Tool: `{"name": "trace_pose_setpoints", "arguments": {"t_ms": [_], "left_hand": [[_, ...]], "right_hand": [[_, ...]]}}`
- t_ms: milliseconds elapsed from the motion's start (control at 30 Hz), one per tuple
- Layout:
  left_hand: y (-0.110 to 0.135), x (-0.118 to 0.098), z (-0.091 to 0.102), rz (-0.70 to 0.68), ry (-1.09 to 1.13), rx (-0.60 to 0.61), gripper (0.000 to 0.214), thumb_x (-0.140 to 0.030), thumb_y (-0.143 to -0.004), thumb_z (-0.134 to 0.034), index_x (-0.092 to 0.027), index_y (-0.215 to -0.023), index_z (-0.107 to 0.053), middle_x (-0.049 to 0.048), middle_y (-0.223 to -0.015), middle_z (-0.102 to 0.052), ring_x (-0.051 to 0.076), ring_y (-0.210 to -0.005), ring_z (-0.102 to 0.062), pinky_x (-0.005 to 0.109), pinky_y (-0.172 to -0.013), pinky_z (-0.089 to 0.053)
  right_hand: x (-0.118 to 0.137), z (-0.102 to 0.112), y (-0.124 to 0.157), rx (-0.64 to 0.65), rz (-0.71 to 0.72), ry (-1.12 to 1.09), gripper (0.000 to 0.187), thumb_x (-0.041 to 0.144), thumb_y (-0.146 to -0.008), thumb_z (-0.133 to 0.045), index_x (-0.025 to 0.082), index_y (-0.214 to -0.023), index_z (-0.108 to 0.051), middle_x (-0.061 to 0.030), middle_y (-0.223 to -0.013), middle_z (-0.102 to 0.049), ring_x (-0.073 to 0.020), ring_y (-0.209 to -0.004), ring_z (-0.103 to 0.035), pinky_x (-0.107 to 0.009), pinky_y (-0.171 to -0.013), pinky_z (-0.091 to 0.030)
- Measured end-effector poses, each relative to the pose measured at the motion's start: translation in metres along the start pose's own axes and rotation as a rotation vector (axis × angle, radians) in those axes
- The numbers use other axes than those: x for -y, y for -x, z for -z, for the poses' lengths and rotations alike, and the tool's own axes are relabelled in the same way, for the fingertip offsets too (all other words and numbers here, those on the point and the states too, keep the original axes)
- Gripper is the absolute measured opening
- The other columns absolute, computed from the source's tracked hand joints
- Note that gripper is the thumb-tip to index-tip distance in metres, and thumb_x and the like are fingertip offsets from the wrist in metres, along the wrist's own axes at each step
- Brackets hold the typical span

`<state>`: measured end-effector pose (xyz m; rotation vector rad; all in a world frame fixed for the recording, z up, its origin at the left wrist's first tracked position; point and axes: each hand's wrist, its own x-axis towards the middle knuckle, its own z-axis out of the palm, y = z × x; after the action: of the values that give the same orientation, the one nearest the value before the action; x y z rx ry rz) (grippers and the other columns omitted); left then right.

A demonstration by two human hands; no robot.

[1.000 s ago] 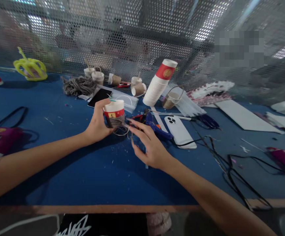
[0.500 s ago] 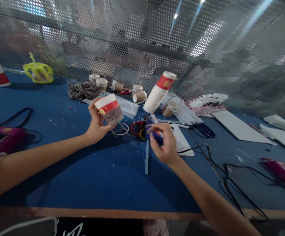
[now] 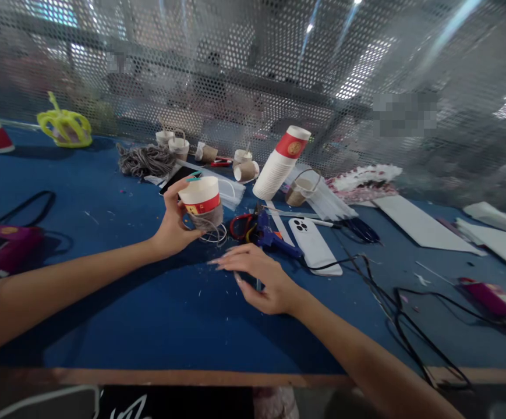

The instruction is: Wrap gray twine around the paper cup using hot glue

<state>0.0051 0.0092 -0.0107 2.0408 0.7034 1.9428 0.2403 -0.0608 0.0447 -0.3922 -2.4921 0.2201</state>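
Fingers of my left hand (image 3: 172,231) grip the paper cup (image 3: 204,195), tilted slightly; those of my right hand (image 3: 266,280) are spread, clear of the cup, nearer me and to its right. Grey yarn (image 3: 210,219) circles the cup's lower part, so from here I judge winding the step in hand. Another turn calls for a steady cup and a right-hand pinch on the yarn.

The yarn (image 3: 145,161) lies left of the cup stack (image 3: 276,169) (the held cup (image 3: 202,205) before both).
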Motion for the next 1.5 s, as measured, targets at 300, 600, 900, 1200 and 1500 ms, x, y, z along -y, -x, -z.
{"name": "trace_pose_setpoints", "arguments": {"t_ms": [300, 600, 900, 1200, 1500], "left_hand": [[-0.002, -0.007, 0.003, 0.010, -0.153, 0.066, 0.082, -0.031, -0.069, -0.083, -0.030, -0.135, -0.035, 0.0120, -0.140, -0.037, 0.033, -0.137, -0.042, 0.052, -0.106, -0.051], [-0.002, -0.010, 0.004, 0.011, -0.271, 0.199, 0.093, -0.009, -0.065, -0.079, -0.032, -0.143, -0.034, 0.0103, -0.133, -0.040, 0.032, -0.127, -0.047, 0.055, -0.104, -0.054], [-0.004, -0.013, 0.005, -0.016, -0.276, 0.248, 0.085, -0.003, -0.067, -0.072, -0.035, -0.139, -0.040, 0.0081, -0.131, -0.043, 0.028, -0.124, -0.050, 0.048, -0.098, -0.059], [0.003, 0.001, -0.002, -0.022, -0.080, 0.207, 0.071, -0.014, -0.076, -0.073, -0.025, -0.127, -0.027, 0.0197, -0.144, -0.042, 0.032, -0.138, -0.048, 0.054, -0.109, -0.050], [-0.003, -0.011, -0.002, 0.026, -0.082, 0.192, 0.074, -0.025, -0.072, -0.083, -0.026, -0.127, -0.033, 0.0148, -0.134, -0.050, 0.029, -0.128, -0.057, 0.048, -0.099, -0.058]], "right_hand": [[-0.050, 0.048, 0.007, 0.069, -0.788, 0.629, 0.035, 0.034, -0.087, -0.051, 0.012, -0.113, -0.055, -0.0224, -0.111, -0.061, -0.0396, -0.111, -0.057, -0.057, -0.092, -0.048], [-0.057, 0.069, 0.019, 0.399, -0.777, 0.322, 0.040, 0.027, -0.071, -0.067, 0.020, -0.109, -0.056, -0.0100, -0.106, -0.061, -0.0242, -0.085, -0.067, -0.033, -0.070, -0.054], [-0.063, 0.049, 0.013, 0.174, -0.770, 0.492, 0.021, 0.024, -0.068, -0.065, 0.020, -0.087, -0.057, -0.0093, -0.093, -0.062, -0.0221, -0.071, -0.061, -0.034, -0.064, -0.050], [-0.042, 0.059, -0.001, -0.219, -1.225, -0.285, 0.024, 0.041, -0.066, -0.062, 0.021, -0.055, -0.056, 0.0004, -0.038, -0.051, -0.0164, -0.033, -0.051, -0.028, -0.035, -0.038], [-0.030, 0.062, -0.004, -0.349, -1.099, -0.743, 0.020, 0.038, -0.061, -0.068, 0.019, -0.059, -0.064, 0.0027, -0.036, -0.050, -0.0097, -0.026, -0.039, -0.024, -0.028, -0.027]]}}
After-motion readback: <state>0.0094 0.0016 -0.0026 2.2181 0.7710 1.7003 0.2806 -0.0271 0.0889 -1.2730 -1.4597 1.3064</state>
